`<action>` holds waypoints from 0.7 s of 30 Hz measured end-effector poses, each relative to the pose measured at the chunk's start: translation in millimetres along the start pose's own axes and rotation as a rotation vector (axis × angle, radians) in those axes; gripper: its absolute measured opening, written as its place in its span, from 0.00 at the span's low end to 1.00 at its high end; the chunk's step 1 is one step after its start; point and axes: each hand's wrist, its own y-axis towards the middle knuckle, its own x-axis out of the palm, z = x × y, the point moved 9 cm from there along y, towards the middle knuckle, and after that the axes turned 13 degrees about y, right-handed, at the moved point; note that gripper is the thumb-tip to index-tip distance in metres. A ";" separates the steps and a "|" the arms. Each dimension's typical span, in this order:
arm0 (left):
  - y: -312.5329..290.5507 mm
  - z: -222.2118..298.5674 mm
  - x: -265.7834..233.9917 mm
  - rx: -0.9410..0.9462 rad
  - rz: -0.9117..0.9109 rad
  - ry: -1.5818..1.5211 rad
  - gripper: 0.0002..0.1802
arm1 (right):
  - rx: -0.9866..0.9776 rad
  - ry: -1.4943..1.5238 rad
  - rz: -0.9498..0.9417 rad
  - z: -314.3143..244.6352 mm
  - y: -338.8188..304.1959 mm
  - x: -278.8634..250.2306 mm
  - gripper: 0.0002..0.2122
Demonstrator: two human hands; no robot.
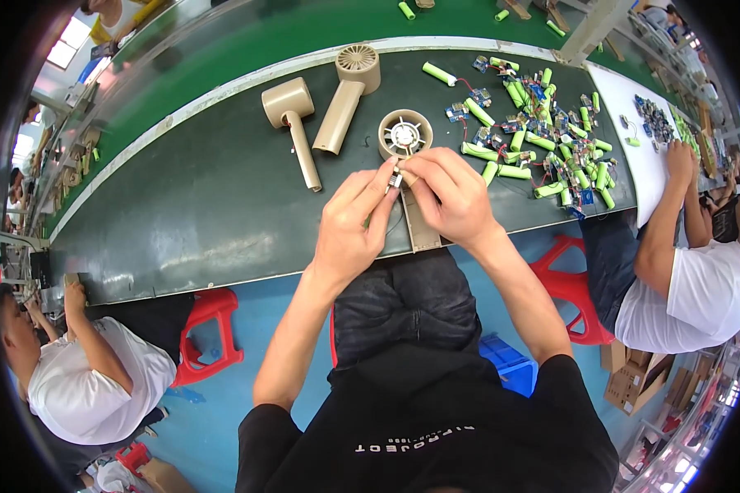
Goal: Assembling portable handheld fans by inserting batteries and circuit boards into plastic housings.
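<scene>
Over the near edge of the bench, my left hand (356,220) is closed in a pinch around a small white and dark electronic part (395,179). Beside it my right hand (454,200) is closed too, fingertips pressed together close to that part; what they grip is hidden. Just beyond my fingers lies a beige handheld fan housing (384,131), its round head open on a white spoked motor. Its handle half (422,223) runs toward me beneath my right hand. Thin wires near my fingertips are too small to follow.
Two more beige fan housings (288,102) (339,119) lie at the back. To the right spreads a heap of green battery cells (541,140) wired to blue circuit boards. Co-workers sit left (99,378) and right (682,296). A blue crate (510,366) stands below.
</scene>
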 end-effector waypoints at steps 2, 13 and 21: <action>-6.0 -4.5 4.3 -0.114 -0.030 -0.046 0.23 | 0.067 -0.003 0.004 2.4 -4.7 0.7 0.09; -25.7 -20.6 -39.5 -0.580 -0.047 -0.458 0.19 | 0.308 0.056 0.250 16.7 -14.6 -43.7 0.10; -48.6 -244.2 -281.6 -0.576 0.299 0.378 0.17 | 0.487 0.021 0.324 53.2 -20.7 -91.9 0.10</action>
